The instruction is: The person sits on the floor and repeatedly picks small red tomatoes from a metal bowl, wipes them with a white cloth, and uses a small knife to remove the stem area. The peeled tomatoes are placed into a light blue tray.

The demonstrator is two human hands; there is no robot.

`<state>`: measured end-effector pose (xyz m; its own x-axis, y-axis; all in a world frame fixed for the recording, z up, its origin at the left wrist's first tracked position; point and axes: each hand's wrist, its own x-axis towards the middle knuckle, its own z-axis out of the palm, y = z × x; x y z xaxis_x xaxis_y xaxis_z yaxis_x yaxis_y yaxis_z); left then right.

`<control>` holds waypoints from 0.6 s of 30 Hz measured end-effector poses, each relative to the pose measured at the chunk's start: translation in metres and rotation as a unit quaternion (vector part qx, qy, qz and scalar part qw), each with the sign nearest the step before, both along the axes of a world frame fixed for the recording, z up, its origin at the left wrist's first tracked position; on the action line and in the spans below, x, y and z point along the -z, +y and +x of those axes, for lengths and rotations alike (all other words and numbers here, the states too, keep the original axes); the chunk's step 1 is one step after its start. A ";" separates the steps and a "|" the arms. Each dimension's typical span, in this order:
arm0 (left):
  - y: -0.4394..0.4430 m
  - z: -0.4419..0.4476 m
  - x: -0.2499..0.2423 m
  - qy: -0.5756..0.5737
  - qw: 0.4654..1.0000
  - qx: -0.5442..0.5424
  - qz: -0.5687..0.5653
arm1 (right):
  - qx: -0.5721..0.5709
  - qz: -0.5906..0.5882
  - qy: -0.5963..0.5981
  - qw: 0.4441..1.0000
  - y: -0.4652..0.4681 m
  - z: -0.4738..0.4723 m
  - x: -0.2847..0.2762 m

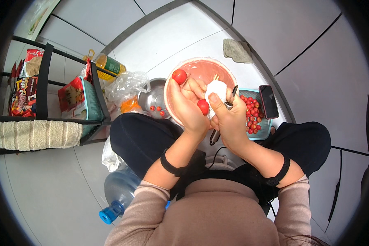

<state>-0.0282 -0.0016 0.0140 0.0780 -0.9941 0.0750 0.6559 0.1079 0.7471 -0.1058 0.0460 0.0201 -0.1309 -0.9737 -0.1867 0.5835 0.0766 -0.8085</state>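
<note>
My left hand (189,106) is cupped over a pink bin (196,69) with a clear plastic liner. One round red fruit (179,77) sits near its fingertips, and another red fruit (203,107) lies by the palm. My right hand (232,118) pinches a bunched white cloth or paper (216,92) between thumb and fingers, and the left fingers meet its edge. Thin pale sticks (216,77) poke out beyond the white bundle. A slim metal-handled tool (214,137) is also held in the right hand; its dark end (235,90) shows above the fingers.
At right, a light-blue plastic basket (266,133) holds many small red fruits (252,115), with a phone (268,101) at its edge. Left stand a steel bowl (152,95), plastic bags (127,86), an oil bottle (109,65) and a black rack (46,83). A water jug (120,187) lies nearby.
</note>
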 end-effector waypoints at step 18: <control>-0.002 0.007 0.006 0.069 0.995 0.019 0.068 | -0.086 0.040 0.008 0.995 0.007 -0.007 -0.003</control>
<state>-0.0209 -0.0041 0.0081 0.0404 -0.9968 -0.0690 0.7549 -0.0148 0.6557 -0.1128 0.0528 0.0227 0.0330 -0.9638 -0.2645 0.5438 0.2394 -0.8043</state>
